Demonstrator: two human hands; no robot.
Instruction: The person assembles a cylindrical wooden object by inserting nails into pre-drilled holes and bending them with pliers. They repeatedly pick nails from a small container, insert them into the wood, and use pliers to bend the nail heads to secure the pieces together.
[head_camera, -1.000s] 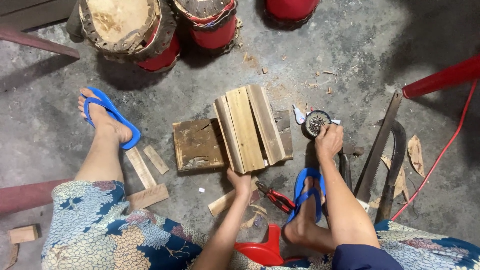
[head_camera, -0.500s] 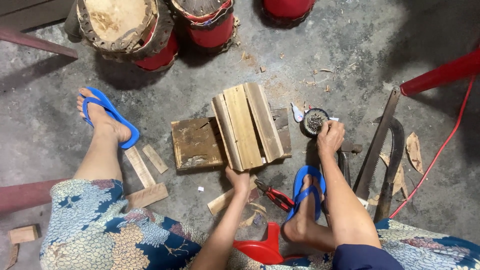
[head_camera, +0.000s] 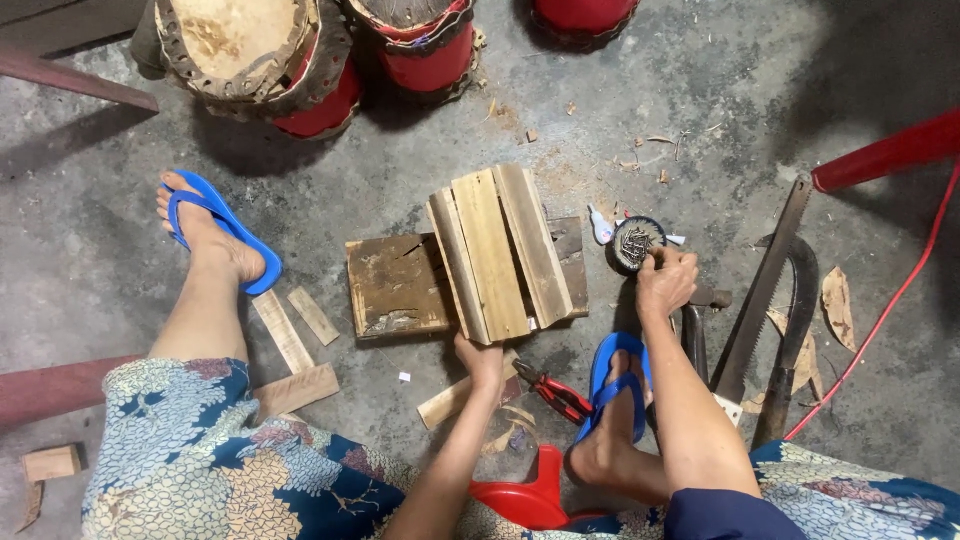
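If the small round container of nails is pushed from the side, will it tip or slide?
The nail container looks low and wide, so it would probably slide on the rough concrete floor, not tip. It probably feels heavy for its size. The right hand touches its rim and may steady it.

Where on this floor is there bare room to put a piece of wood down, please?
Bare concrete lies between the wooden slats and the red drums, and left of the blue sandal. It is crowded by the right hand: nail tin, saw, pliers.
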